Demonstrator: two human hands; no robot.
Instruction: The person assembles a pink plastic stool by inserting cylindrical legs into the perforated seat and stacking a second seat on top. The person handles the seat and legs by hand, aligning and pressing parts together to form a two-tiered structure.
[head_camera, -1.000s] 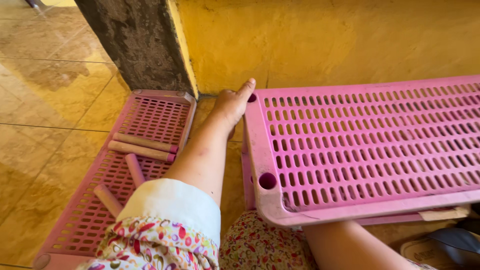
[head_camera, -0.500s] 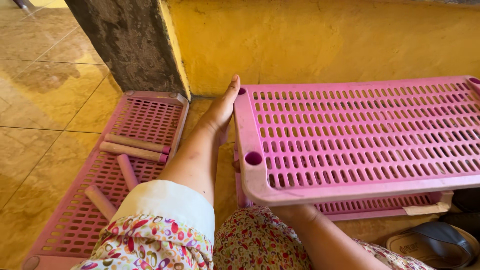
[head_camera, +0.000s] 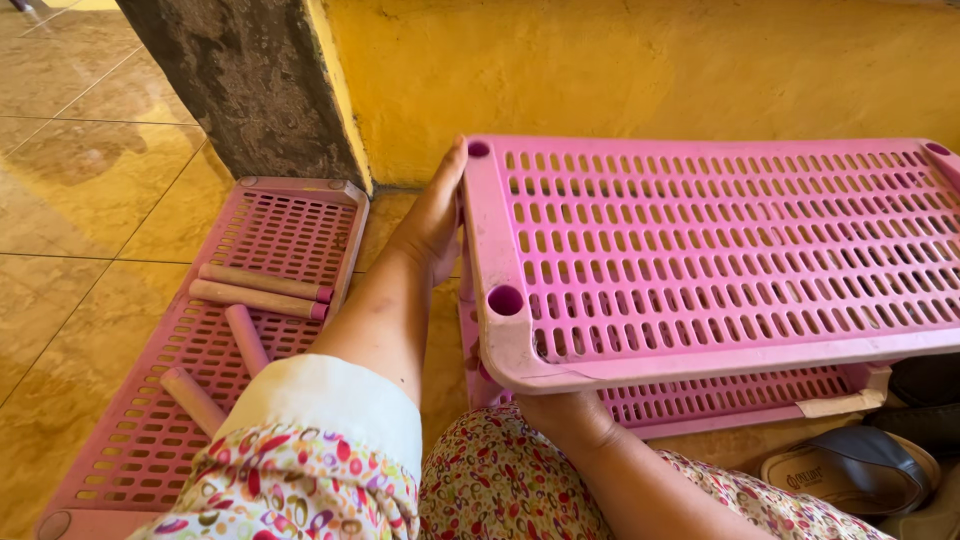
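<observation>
A pink slotted plastic shelf (head_camera: 720, 250) lies level in front of me, over a second pink shelf (head_camera: 740, 395) just below it. My left hand (head_camera: 435, 215) rests flat against the upper shelf's left end, fingers stretched toward its far corner. My right hand (head_camera: 565, 410) reaches under the shelf's near edge, close to the front-left corner socket (head_camera: 505, 300); its fingers are hidden beneath the plastic. A third pink shelf (head_camera: 150, 440) lies flat on the floor at the left, with several pink tubes (head_camera: 260, 298) loose on it.
A yellow wall (head_camera: 650, 70) runs close behind the shelves, and a rough grey pillar (head_camera: 240, 85) stands at the back left. Glossy tan tiles (head_camera: 70, 180) cover the floor at the left. Dark sandals (head_camera: 850, 465) lie at the lower right.
The upper shelf has shifted left and nearer to me. My left hand went from gripping its far corner to lying flat along its left end. My right hand now shows under the front edge.
</observation>
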